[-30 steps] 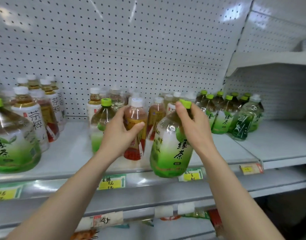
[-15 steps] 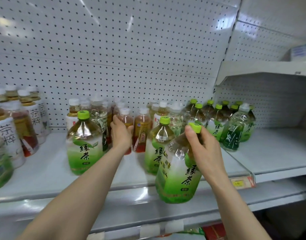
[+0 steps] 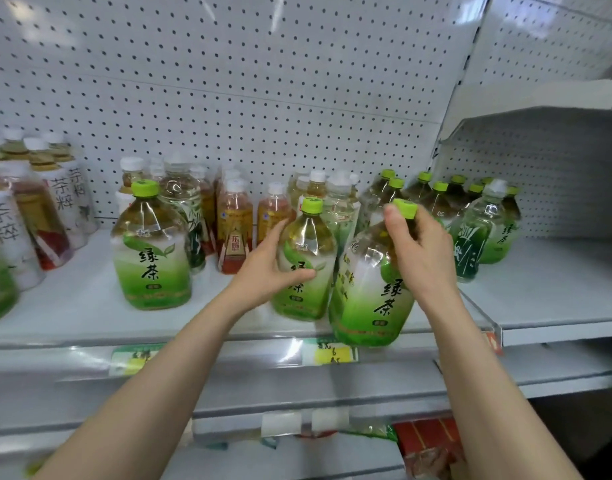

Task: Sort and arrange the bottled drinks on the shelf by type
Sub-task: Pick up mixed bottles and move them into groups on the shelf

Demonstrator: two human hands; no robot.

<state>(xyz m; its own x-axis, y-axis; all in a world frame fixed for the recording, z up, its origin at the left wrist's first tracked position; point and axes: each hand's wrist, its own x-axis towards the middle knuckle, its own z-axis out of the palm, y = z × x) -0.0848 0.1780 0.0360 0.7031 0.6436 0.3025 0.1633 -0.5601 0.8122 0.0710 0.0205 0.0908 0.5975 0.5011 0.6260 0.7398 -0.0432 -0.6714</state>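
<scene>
I am gripping the tilted green tea bottle (image 3: 367,299) by its neck in my right hand (image 3: 419,251) at the front edge of the shelf (image 3: 72,306), while my left hand (image 3: 266,271) is clasping the standing green tea bottle (image 3: 308,244) just beside it, probably steadying it so the matching bottles line up.

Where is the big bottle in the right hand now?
Head view, right of centre: the tilted bottle hangs in the right hand at the front edge of the shelf, beside the green tea bottle the left hand holds.

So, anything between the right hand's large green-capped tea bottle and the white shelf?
Nothing visible: the large green-capped tea bottle hangs tilted at the white shelf's front edge, beside the matching bottle the left hand holds.
</scene>
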